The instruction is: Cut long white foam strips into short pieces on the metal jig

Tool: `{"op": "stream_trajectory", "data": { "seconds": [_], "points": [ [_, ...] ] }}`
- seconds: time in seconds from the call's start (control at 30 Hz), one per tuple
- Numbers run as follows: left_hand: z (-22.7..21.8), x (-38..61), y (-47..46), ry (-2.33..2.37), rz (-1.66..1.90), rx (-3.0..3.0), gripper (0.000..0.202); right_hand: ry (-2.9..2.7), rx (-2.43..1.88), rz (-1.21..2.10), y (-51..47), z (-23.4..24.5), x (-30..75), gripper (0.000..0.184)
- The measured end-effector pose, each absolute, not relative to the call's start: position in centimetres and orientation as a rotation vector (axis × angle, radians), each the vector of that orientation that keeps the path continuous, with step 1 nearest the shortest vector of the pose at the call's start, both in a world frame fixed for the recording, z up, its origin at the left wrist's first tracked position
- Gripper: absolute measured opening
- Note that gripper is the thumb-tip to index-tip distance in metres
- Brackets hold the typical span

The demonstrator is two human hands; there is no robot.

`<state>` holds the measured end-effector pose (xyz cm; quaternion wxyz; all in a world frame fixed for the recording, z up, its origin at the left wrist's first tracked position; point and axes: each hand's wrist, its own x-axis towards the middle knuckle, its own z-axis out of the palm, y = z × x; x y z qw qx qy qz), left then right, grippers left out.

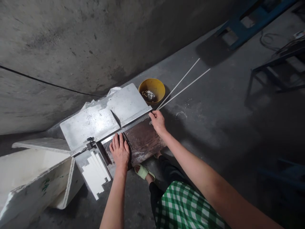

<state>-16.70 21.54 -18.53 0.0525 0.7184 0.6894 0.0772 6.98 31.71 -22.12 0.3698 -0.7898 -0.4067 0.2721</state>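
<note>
A table saw with a pale metal top and a brown board stands in front of me; a thin dark blade shows in the top. My left hand lies flat on the near side, fingers spread, by the metal guide rail. At the rail's right end my right hand is closed around the near ends of two long thin white strips, which fan out beyond the table. Its grip partly hides those ends. Short white strips lie stacked at the table's left end.
Behind the table's right corner, a yellow bucket holds small white pieces. A large white box with open flaps is at the left. Blue metal frames stand at the upper right. A black cable runs along the wall.
</note>
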Motion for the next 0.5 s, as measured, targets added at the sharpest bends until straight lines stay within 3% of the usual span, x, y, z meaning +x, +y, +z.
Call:
{"op": "stream_trajectory", "data": {
  "seconds": [0.5],
  "points": [
    [-18.62, -16.72, 21.56, 2.092, 0.214, 2.219, 0.048, -0.987, -1.990, 0.728, 31.49, -21.88, 6.83, 0.022]
  ]
}}
